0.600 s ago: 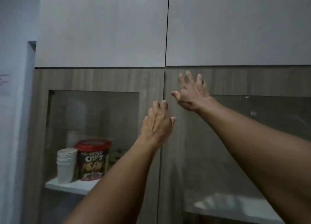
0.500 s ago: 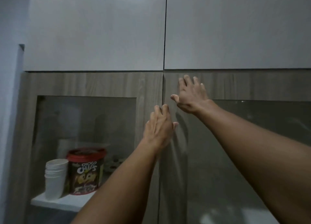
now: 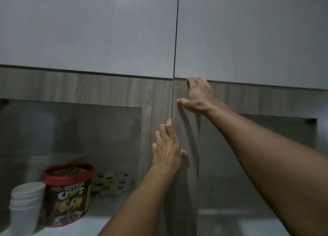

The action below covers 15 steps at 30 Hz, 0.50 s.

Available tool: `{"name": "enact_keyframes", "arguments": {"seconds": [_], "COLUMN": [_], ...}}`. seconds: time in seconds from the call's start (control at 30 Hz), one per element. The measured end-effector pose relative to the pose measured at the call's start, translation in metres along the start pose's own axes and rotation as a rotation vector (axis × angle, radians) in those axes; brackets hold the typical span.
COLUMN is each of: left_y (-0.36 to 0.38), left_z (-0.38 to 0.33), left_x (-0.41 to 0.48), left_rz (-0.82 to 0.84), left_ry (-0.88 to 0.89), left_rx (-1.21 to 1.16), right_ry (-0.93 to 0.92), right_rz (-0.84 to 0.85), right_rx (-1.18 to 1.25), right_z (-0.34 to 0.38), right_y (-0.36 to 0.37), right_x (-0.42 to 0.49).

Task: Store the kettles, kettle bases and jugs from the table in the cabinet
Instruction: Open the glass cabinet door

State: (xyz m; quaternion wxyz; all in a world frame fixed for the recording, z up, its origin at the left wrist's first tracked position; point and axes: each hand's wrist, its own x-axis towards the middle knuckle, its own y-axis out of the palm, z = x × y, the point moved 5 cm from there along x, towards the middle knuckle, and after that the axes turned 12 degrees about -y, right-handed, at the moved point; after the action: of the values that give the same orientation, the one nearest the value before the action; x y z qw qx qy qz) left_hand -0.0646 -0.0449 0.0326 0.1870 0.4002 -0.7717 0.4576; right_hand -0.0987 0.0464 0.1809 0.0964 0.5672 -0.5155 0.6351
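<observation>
The cabinet (image 3: 110, 90) fills the view; its two lower doors are of grey wood grain with a glass pane in each, and they meet at a thin vertical seam. The left hand (image 3: 166, 147) lies flat with fingers extended along this seam, grasping nothing; the right hand (image 3: 197, 96) is higher, on the right door (image 3: 248, 99), with its fingers bent over the top edge of the door and the thumb spread toward the seam; whether the fingers really grip the edge I cannot tell. No kettle, kettle base or jug is in view. Behind the left glass pane (image 3: 74, 136) a white shelf (image 3: 74, 225) carries a round tub (image 3: 68, 193) with a red lid and the words "CHOCO CHIPS" on a dark label; a stack of white cups (image 3: 26, 205) stands just beside it on the left, and behind the tub is something with coloured dots, too blurred to name. Above the wooden doors are two plain pale upper doors (image 3: 248, 33), matt and smooth, without handles.
</observation>
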Motion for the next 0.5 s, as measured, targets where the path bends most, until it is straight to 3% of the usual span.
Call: {"name": "enact_keyframes", "arguments": {"seconds": [0.23,0.5], "left_y": [-0.027,-0.091], "left_z": [-0.003,-0.091], "left_x": [-0.060,-0.182], "left_rz": [0.314,0.745], "left_ry": [-0.281,-0.177], "left_rx": [-0.213,-0.342], "right_ry": [0.034,0.087], "right_rz": [-0.107,-0.216], "right_rx": [0.096,0.251], "right_z": [0.022,0.013], "right_y": [-0.067,-0.218], "right_x": [-0.047,-0.149]}}
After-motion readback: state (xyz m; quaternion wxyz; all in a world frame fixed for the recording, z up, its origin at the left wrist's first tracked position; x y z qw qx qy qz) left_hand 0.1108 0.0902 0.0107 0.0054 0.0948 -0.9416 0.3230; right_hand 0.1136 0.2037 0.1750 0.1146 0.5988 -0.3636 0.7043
